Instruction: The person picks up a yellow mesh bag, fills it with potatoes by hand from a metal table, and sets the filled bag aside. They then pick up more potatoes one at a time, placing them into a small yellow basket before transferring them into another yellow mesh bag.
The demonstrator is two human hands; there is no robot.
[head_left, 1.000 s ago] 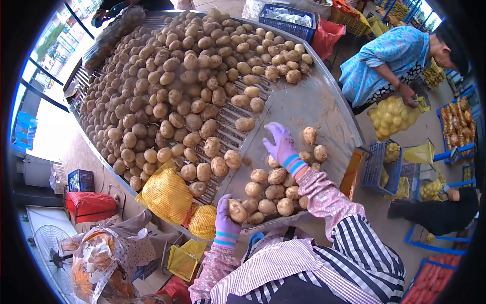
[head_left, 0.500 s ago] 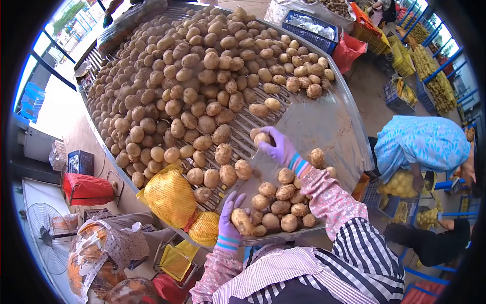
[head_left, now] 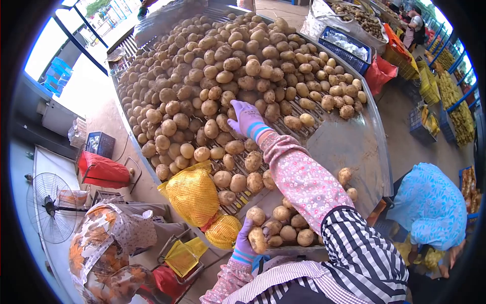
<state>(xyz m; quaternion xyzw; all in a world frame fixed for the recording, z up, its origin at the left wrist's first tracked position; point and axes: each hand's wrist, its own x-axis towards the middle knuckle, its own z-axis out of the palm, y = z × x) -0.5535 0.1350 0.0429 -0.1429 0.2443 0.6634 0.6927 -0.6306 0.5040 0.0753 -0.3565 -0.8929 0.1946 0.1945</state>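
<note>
My left hand (head_left: 245,242), in a lilac glove, is closed round a potato (head_left: 257,240) at the front edge of the sorting table. A second potato (head_left: 256,216) rests against its fingertips. Beside it lies a small group of potatoes (head_left: 288,233), partly hidden by my right sleeve. Stretched out over the big potato heap (head_left: 202,66) is my right hand (head_left: 246,118), also gloved. Its thumb and fingers are apart, with the fingertips touching or close to potatoes in the heap; the palm side is hidden.
A filled yellow mesh bag (head_left: 192,195) leans on the table's left front edge. The metal table surface (head_left: 344,144) slopes off to the right. People bend at both sides, one in a blue patterned top (head_left: 430,202). A fan (head_left: 49,206) stands left, a blue crate (head_left: 345,49) behind.
My right hand has moved left and away from me onto the heap, and the potato it held no longer shows in it. My left hand now has two potatoes. The view has shifted.
</note>
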